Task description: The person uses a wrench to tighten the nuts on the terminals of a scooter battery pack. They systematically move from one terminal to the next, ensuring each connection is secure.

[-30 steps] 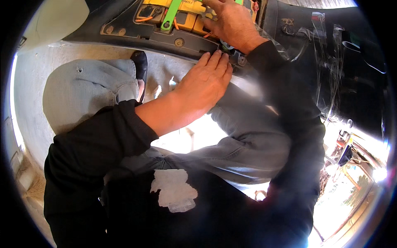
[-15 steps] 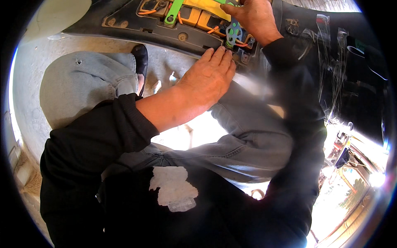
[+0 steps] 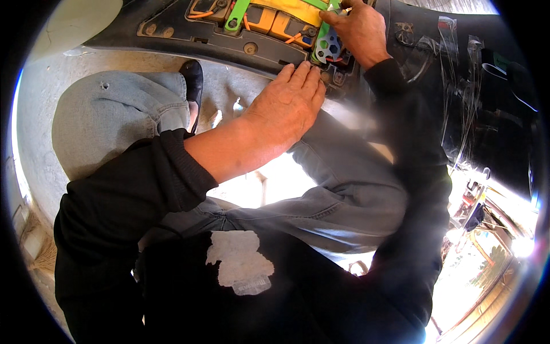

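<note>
A flat multi-hole wrench (image 3: pixel 328 47), green and grey with holes through it, stands over the right end of a battery compartment. The thumb and fingers of my right hand (image 3: pixel 365 35) are closed at its upper end; part of the grip is out of frame. My left hand (image 3: pixel 285 105) lies flat, fingers stretched out, fingertips against the compartment's near edge just below the wrench. Inside the black compartment (image 3: pixel 250 48) sit orange-yellow batteries (image 3: pixel 262 19) with orange wires (image 3: pixel 200 14). A green strap (image 3: pixel 236 15) crosses them, fixed by a bolt, and a yellow sheet lies on top.
Clear plastic film (image 3: pixel 452 57) hangs on the dark body panel to the right. My bent legs in grey jeans (image 3: pixel 109 120) sit below the compartment's edge. A pale rounded panel (image 3: pixel 77 26) is at upper left, and a metal frame (image 3: pixel 481 195) stands at lower right.
The wrench has turned in my right hand, its face now grey-green instead of blue. My right hand has shifted slightly right and down. My left hand stays nearly in place.
</note>
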A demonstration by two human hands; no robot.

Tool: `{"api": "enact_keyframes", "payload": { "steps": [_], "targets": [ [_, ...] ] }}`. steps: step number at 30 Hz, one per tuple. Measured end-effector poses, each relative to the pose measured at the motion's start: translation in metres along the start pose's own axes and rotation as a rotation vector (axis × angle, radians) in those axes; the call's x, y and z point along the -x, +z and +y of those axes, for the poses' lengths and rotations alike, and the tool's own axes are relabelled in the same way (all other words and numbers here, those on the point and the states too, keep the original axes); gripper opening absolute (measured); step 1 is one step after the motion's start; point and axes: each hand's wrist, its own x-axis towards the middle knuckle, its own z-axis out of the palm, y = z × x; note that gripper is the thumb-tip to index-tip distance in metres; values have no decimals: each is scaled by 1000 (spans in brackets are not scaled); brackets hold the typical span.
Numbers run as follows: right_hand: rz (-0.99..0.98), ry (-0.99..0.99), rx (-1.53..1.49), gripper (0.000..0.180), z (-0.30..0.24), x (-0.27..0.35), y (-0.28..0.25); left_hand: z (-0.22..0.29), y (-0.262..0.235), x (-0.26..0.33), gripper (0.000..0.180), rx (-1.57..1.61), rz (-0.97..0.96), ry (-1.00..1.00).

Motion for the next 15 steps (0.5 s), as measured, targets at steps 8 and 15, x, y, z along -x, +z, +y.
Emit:
{"api": "enact_keyframes", "payload": {
  "steps": [8,15],
  "targets": [
    [-154,293,-163,40,-69,-13,-63,-1,2,5,53,16,5,-10],
    [-173,319,-107,40,-69,-8,-59,-1,-2,3,53,23,-21,-14]
  ]
}}
